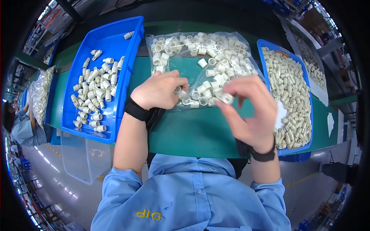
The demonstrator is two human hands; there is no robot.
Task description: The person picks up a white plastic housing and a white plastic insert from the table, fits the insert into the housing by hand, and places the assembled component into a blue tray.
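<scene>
A white sleeve (227, 98) sits pinched in the right hand (250, 111) over the bag (200, 69) mid-table; the left hand (160, 90) closes on another there. Left tray (115, 127) part-filled, right tray (287, 82) heaped: likely much remains.

A: Setting? Factory assembly floor, by the look of it.

B: Agreed. Evidence: a long green-topped bench (200, 131) carrying blue plastic bins (111, 42) along its far edge, each holding many identical small white plastic fittings (96, 84).

A: More fittings lie in a clear bag (231, 42) at bench centre. Blue work uniform (192, 192) on the person.

B: Grey painted floor (58, 173) with yellow line markings; another worker (21, 123) in the same uniform at the bench's left end.
</scene>
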